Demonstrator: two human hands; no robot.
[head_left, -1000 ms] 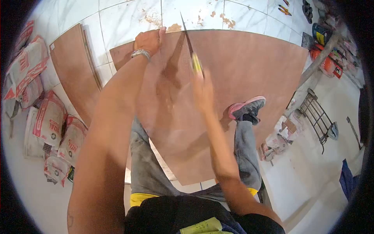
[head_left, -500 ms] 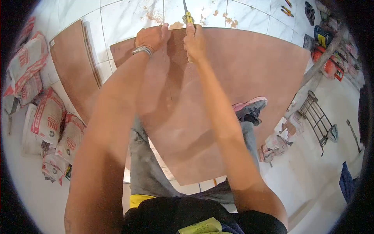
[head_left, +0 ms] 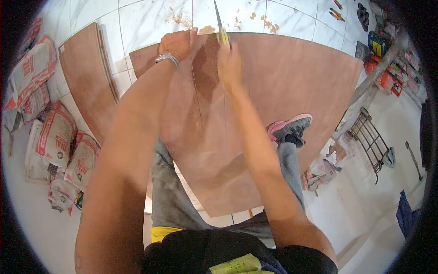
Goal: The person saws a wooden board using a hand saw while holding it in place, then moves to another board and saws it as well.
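Note:
Below me lies a large reddish-brown wooden board point(head_left: 292, 77) with a thin dark line running back from its far edge. My left hand point(head_left: 177, 44), a metal watch on its wrist, grips that edge, thumb uppermost; its other fingers are mostly hidden. To its right, my right hand point(head_left: 229, 64) is closed round the yellow handle of a saw point(head_left: 220, 22). The thin tapering blade points away from me past the board's edge; motion blurs the hand, and the teeth cannot be made out.
My shoe point(head_left: 292, 128) rests on the board's right part. More brown boards point(head_left: 84, 68) stand at left near printed sacks point(head_left: 57, 134). Pliers point(head_left: 336, 16) lie on the tiled floor point(head_left: 155, 20). A metal hand truck point(head_left: 372, 137) and an orange-red object point(head_left: 383, 77) are at right.
My right hand has drawn back toward me with the saw, and more of its blade shows. My left hand holds its place on the board's edge.

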